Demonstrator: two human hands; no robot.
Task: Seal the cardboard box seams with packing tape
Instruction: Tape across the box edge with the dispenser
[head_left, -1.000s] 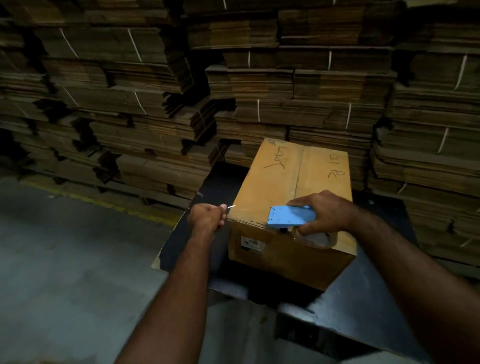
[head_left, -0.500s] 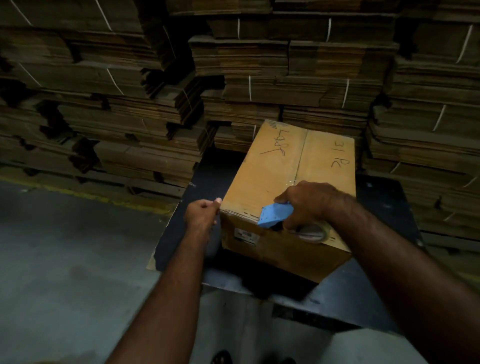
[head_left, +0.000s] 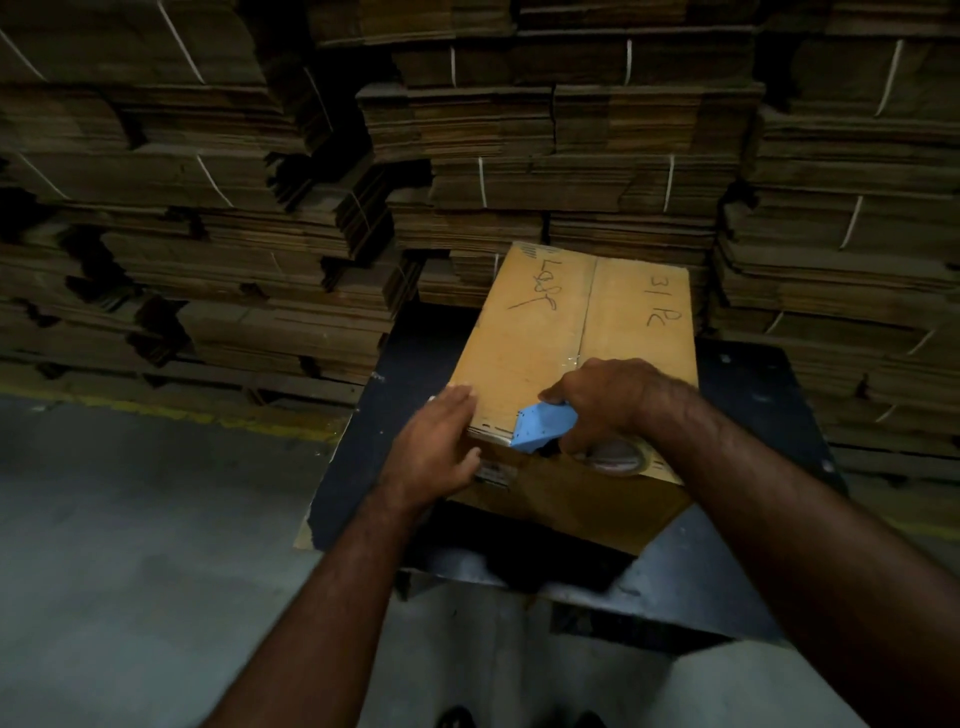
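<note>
The right hand (head_left: 608, 400) grips the tape dispenser (head_left: 543, 427) at the box (head_left: 524, 338) edge; the flat, relaxed left hand (head_left: 434, 452) should press the tape down firmly.

A light blue tape dispenser (head_left: 543, 427) is gripped by the right hand (head_left: 605, 402). Under the grip, a tan cardboard box (head_left: 540, 343) is marked with dark handwriting. Beyond it, brown flattened cartons (head_left: 545, 156) are banded with white straps.

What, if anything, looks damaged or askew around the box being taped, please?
The dark board under the cardboard box has a torn, ragged near-left corner showing bare brown card. The box itself sits skewed across it. Nothing else stands out.
</note>
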